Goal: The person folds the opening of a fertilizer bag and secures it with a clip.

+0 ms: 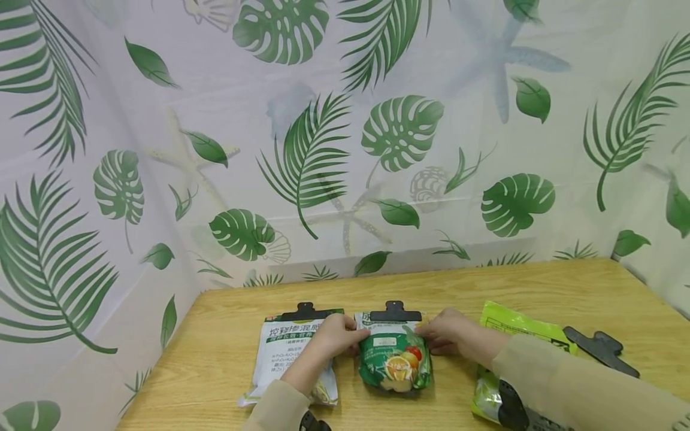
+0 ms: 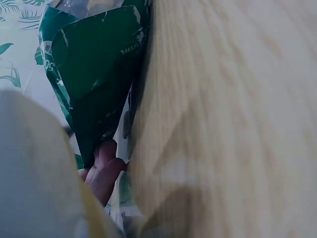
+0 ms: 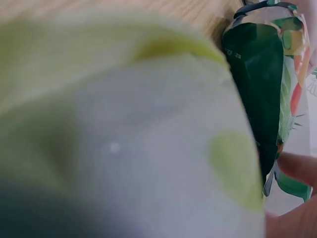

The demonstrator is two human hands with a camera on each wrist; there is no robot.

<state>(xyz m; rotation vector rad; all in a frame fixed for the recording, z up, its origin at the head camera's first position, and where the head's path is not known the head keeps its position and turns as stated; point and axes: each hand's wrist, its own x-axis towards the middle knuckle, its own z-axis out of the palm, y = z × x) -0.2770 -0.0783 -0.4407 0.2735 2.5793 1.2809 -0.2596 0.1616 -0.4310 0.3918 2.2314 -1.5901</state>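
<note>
A green pouch (image 1: 374,362) with a fruit picture is at the middle of the table, a black clip (image 1: 395,312) across its top. My left hand (image 1: 335,335) pinches the pouch's upper left edge. At the opposite upper edge, my right hand (image 1: 458,335) pinches it between thumb and fingers. In the left wrist view, fingertips (image 2: 105,157) grip the narrow end of the green side (image 2: 96,64). The right wrist view has a thumb (image 3: 297,166) at the edge of the pouch (image 3: 255,84), while a blurred pale bag (image 3: 163,139) fills much of that view.
A white bag (image 1: 286,365) with a black clip (image 1: 305,311) lies left of the pouch, partly behind my left forearm. On the right lies a lime-green bag (image 1: 523,322) with another black clip (image 1: 604,349), partly covered by my right sleeve. A leaf-print curtain (image 1: 345,149) hangs behind the wooden table (image 1: 178,371).
</note>
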